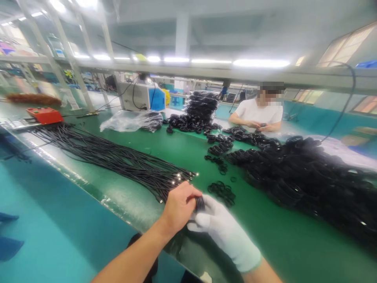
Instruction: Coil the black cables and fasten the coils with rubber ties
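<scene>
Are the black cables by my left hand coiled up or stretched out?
Stretched out: the black cables run in long, loose strands along the green table, from by the red box to near the left hand.

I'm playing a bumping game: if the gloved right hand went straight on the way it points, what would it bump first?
The right hand would probably meet the black coil it's touching first, then the bare left hand; depth there is hard to judge.

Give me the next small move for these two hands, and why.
Probably pinch the black coil snugly between the gloved right hand and bare left hand: both hands hold it, its strands show side by side, and I cannot tell whether anything binds them.
</scene>
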{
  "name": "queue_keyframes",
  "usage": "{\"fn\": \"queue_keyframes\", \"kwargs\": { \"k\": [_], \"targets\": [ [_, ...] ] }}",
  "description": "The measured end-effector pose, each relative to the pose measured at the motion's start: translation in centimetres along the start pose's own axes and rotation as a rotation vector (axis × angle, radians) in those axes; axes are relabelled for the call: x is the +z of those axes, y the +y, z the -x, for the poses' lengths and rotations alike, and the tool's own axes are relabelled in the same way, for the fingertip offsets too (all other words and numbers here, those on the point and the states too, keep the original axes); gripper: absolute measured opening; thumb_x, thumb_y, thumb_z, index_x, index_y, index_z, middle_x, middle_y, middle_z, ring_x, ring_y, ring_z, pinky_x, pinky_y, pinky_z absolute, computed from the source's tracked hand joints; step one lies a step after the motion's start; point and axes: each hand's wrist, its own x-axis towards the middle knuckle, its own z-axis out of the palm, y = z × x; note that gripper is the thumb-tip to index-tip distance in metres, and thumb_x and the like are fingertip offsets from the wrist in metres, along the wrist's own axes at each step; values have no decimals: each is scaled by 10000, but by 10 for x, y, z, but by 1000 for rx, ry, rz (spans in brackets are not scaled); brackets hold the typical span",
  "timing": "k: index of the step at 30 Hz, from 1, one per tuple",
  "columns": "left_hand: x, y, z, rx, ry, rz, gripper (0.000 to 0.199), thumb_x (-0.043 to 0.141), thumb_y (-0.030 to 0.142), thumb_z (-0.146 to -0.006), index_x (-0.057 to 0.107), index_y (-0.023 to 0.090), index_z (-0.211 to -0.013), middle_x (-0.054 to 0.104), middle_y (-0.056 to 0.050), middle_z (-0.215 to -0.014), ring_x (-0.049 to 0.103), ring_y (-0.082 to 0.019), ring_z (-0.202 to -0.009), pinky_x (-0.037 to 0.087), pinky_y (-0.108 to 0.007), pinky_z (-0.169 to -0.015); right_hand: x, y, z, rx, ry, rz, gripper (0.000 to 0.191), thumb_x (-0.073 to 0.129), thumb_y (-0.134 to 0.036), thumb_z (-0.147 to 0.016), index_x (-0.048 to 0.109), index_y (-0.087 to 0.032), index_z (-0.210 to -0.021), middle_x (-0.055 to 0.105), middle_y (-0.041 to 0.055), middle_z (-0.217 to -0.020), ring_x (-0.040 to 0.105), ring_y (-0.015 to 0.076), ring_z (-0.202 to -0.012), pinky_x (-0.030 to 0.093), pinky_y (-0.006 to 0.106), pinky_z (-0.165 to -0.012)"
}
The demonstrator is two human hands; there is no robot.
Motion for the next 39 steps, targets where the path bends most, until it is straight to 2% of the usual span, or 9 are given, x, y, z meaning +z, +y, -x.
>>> {"fn": "queue_keyframes", "kwargs": {
  "k": [6,10,13,19,22,27,31,35,39],
  "targets": [
    [-30,5,-21,-227,-336,187,304,579,132,-733,667,212,-1014,634,-25,-959,587,-144,-797,475,-251,-703,-9,2,1,52,-102,-300,315,610,-242,-801,577,-124,-1091,616,89,-1044,621,206,-942,494,355,-840],
    [-45,-4,-27,-233,-603,516,453,629,183,-723,604,212,-1174,593,-65,-1205,541,-216,-1084,435,-315,-908,-6,-2,4,224,-241,-447,450,541,-374,-787,591,-50,-1095,625,126,-1046,612,217,-946,501,325,-807],
    [-44,-8,-28,-229,-719,614,450,654,182,-698,615,177,-1146,635,-74,-1140,572,-229,-1047,432,-342,-929,-3,-3,4,294,-257,-409,527,531,-445,-776,597,-22,-1083,626,151,-1041,621,223,-913,503,336,-799],
    [-41,7,-30,-213,-521,139,355,660,220,-720,664,235,-1075,649,-31,-1132,569,-220,-1064,415,-340,-964,-5,-4,1,-8,52,89,427,691,-237,-740,539,-148,-1129,599,80,-983,632,205,-843,518,379,-763],
    [-38,4,-28,-207,-318,122,266,540,262,-825,658,219,-1060,651,-37,-1113,593,-189,-1023,455,-309,-917,-8,-2,2,-20,48,84,438,674,-247,-762,494,-156,-1151,566,102,-1051,638,207,-832,510,413,-776],
    [-24,-29,-18,-197,57,-27,209,502,274,-844,633,184,-980,664,-43,-983,628,-180,-894,499,-302,-810,-13,-3,2,-82,70,61,384,687,-228,-738,531,-143,-1079,547,84,-1017,622,176,-805,507,362,-741],
    [-18,-46,-12,-152,41,-134,197,486,299,-856,615,209,-975,650,-25,-952,628,-168,-810,507,-289,-729,-25,-25,-2,-161,161,291,362,638,-271,-760,547,-158,-1091,562,75,-1009,617,172,-821,514,342,-729],
    [-16,-48,-10,-102,-11,-192,191,456,291,-871,609,227,-965,643,-14,-943,619,-153,-739,509,-280,-699,-54,-69,-19,-201,546,970,432,576,-301,-781,515,-194,-1195,598,91,-1101,614,210,-935,494,372,-818],
    [-15,-45,-7,-61,-52,-238,190,435,253,-880,604,233,-964,642,-14,-952,624,-158,-804,506,-269,-718,-90,-110,-63,-172,792,1287,557,631,-209,-733,464,-162,-1263,504,137,-1249,504,267,-1127,387,431,-974]
  ]
}}
